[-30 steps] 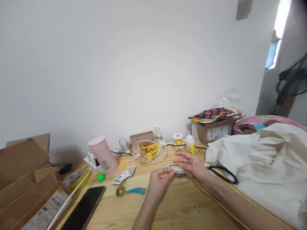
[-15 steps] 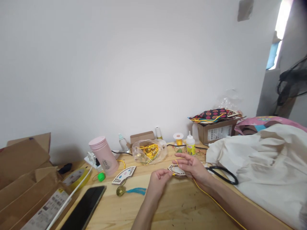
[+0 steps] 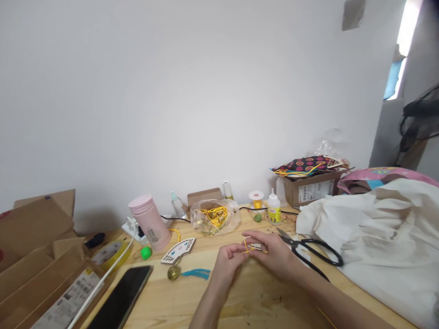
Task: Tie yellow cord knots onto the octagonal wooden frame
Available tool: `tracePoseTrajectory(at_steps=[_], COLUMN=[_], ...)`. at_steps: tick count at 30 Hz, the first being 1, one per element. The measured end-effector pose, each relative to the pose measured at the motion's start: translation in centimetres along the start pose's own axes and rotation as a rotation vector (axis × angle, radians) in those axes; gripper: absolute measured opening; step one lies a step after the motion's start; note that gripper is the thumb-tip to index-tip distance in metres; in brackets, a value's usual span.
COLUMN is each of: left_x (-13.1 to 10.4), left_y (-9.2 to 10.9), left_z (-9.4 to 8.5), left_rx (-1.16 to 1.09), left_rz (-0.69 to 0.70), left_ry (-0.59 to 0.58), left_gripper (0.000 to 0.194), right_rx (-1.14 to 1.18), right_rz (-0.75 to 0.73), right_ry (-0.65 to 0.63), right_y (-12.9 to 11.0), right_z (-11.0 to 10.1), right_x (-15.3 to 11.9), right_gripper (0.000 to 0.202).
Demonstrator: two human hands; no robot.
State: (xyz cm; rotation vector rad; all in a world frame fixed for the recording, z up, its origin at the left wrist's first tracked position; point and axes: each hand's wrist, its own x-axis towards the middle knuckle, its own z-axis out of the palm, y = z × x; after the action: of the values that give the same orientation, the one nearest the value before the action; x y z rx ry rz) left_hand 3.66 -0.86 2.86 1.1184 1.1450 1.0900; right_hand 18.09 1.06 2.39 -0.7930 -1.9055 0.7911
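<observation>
Much of the work is covered by the hands themselves. A thin, bright yellow cord [image 3: 247, 249] crosses between the fingertips in front of the body, and the knuckles mask parts of it, so whether it is knotted or merely looped is hard to make out. Another stretch of yellow shows beside the right forearm, running off the bottom edge; how it joins the part at the fingers is hidden. A small pale sliver shows in the gap between the right thumb and forefinger, too little of it visible to tell its shape.

The left hand [image 3: 225, 264] has its fingers curled, thumb and forefinger closed together on the cord. The right hand [image 3: 278, 256] meets it from the other side: its forefinger stretches over the top, its thumb lies below, and a gap stays between them with cord across it. Whether that thumb presses on the cord, I cannot tell. The remaining right fingers are mostly out of sight.

Just beside the right wrist lie black-handled metal scissors [image 3: 313, 253], one handle partly covered by the forearm. A crumpled off-white cloth [image 3: 373, 237] rests next to them, and a brown cardboard box [image 3: 41, 256] is cut off at the left edge.
</observation>
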Motion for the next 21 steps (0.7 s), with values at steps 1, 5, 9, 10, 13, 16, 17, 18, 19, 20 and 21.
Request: tracePoseTrajectory(at_steps=[1, 5, 9, 10, 13, 16, 17, 18, 19, 20, 21], left_x=[0.0, 0.2, 0.3, 0.3, 0.1, 0.0, 0.0, 0.0, 0.0, 0.0, 0.1], left_y=[0.0, -0.3, -0.3, -0.1, 0.3, 0.5, 0.5, 0.5, 0.4, 0.3, 0.3], left_z=[0.0, 0.0, -0.1, -0.1, -0.3, -0.5, -0.6, -0.6, -0.7, -0.7, -0.8], left_rx=[0.013, 0.027, -0.003, -0.01, -0.039, -0.068, -0.075, -0.08, -0.083, -0.086, -0.088], left_rz=[0.004, 0.039, 0.012, 0.006, -0.003, -0.034, -0.048, -0.053, -0.05, -0.04, -0.024], left_ry=[0.02, 0.066, 0.056, 0.05, 0.048, 0.075, 0.09, 0.105, 0.117, 0.125, 0.127], left_gripper=[0.03, 0.029, 0.027, 0.027, 0.026, 0.025, 0.024, 0.024, 0.024, 0.023, 0.023], right_rx=[-0.081, -0.335, -0.512, -0.523, -0.484, -0.442, -0.434, -0.426, -0.416, -0.406, -0.397], right_rz=[-0.031, -0.099, -0.122, -0.13, -0.152, -0.165, -0.163, -0.159, -0.154, -0.151, -0.15], right_ry=[-0.002, -0.054, -0.066, -0.055, -0.057, -0.088, -0.091, -0.09, -0.089, -0.089, -0.089], right_y=[-0.1, -0.6, -1.2, -1.3, -1.3, -1.2, -1.2, -1.2, -1.1, -1.1, -1.1], right_z=[-0.1, -0.7, -1.1, -1.2, -1.3, -1.2, -1.1, -1.1, -1.0, -1.0, -1.0], right_x=[0.0, 0.0, 0.0, 0.0, 0.0, 0.0, 0.0, 0.0, 0.0, 0.0, 0.0], right_gripper=[0.038, 0.032, 0.027, 0.026, 0.023, 0.02, 0.019, 0.018, 0.017, 0.017, 0.017])
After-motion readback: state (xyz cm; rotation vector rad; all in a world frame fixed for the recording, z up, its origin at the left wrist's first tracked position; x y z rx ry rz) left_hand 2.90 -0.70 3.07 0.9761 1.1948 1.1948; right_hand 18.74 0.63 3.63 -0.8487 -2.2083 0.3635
